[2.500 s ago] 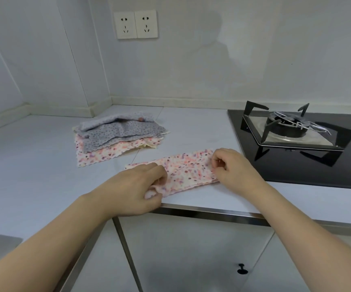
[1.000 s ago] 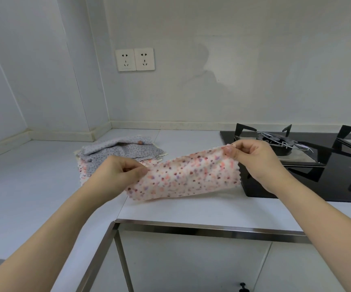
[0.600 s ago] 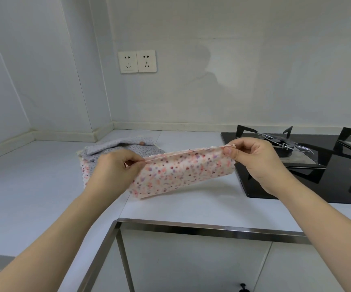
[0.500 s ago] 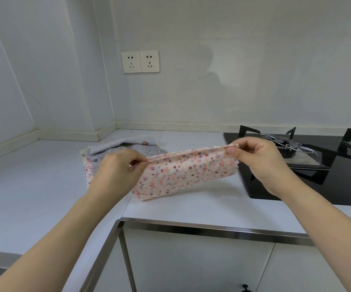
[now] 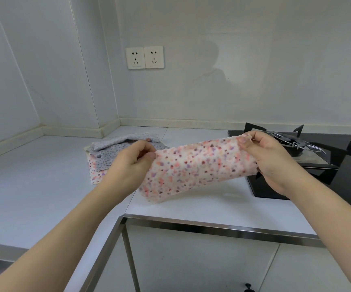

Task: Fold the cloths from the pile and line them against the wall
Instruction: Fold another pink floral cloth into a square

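Head view: our left hand and right hand pinch one part-folded cloth aloft; pile waits, nothing lines the wall.

Legible text: none.
No lettering, brand, number or sign can be read on the double wall socket, on the spotted cloth below and right of the socket, or on the hob further right.
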A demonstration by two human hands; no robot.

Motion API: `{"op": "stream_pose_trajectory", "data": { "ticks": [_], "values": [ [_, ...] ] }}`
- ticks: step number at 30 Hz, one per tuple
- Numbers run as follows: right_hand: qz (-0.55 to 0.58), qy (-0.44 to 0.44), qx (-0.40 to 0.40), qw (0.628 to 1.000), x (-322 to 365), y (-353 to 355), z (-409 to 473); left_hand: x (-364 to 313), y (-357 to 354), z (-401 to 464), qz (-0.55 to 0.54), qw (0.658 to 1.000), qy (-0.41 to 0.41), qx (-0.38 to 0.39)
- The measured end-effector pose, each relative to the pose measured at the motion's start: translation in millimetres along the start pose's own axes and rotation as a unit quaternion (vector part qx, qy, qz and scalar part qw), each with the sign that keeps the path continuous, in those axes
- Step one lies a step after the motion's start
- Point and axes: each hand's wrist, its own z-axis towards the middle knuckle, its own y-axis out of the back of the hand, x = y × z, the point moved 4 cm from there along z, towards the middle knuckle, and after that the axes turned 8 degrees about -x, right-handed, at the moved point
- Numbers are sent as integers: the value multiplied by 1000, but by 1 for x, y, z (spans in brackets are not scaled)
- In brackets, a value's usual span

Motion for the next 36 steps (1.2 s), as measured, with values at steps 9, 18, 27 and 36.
{"op": "stream_pose_trajectory", "data": {
  "ticks": [9, 18, 27, 36],
  "values": [
    [-387, 93, -40, 916, -30, -13, 39, 15, -45, 21, 144, 983, 59, 97],
    [-619, 113, 54, 775, -100, -42, 72, 75, -86, 42, 398, 909, -87, 89],
    [-664, 154, 75, 728, -107, -49, 77, 54, -101, 35, 326, 915, -238, -7],
    [-665, 100, 97, 734, -106, -31, 83, 54, -126, 0, 307, 908, -117, 259]
  ]
}}
